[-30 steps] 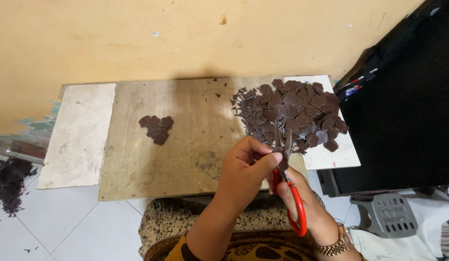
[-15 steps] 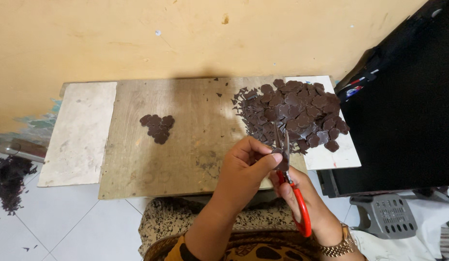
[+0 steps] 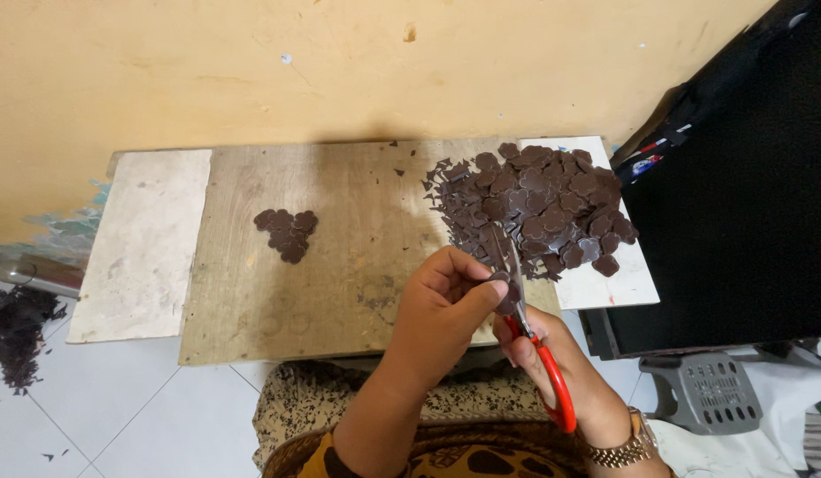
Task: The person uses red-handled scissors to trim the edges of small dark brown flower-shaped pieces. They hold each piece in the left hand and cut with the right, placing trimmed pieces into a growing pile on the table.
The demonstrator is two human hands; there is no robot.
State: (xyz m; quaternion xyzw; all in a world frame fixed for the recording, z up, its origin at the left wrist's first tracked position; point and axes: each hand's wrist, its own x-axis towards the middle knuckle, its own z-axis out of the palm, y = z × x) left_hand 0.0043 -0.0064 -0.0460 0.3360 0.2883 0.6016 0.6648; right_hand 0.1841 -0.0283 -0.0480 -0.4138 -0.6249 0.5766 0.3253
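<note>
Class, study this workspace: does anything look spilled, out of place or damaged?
Yes. A heap of dark scraps lies on the white floor tiles left of the wooden board, off the work surface, with stray bits nearby. The yellow wall is chipped at its lower left.

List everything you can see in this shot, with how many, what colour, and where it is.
wooden board: one, pale brown, on the floor against the wall
white slab: one, left of the wooden board
white panel: one, at the board's right end, under the big pile
big pile of cut pieces: many, dark brown, right end
small pile of cut pieces: several, dark brown, centre-left of the board
scraps: a heap, dark, on the white tiles at far left
black box: one, right
grey plastic stand: one, lower right
scissors: one pair, red handles
left hand: pinches a dark piece at the blades
right hand: holds the scissors, gold watch on its wrist
</note>
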